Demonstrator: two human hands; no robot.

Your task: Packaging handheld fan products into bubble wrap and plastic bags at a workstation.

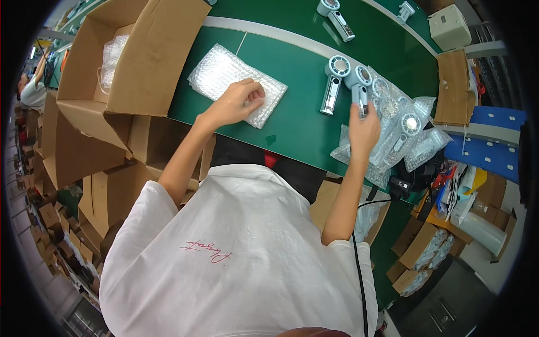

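Note:
My left hand is loosely curled over the right part of a stack of clear bubble wrap bags on the green table. Its thumb and fingertips come close together; whether they pinch a bag edge I cannot tell. My right hand has its fingers closed round the handle of a pale blue handheld fan, whose round head points away from me. Just left of it lies a second handheld fan with a shiny handle. Right of that hand, several fans in bubble wrap bags lie in a pile.
An open cardboard box with bubble wrap inside stands at the left table edge. Farther back, past a pale strip, lies another handheld fan. A black cable runs down my right side. Cardboard boxes stand at the lower right.

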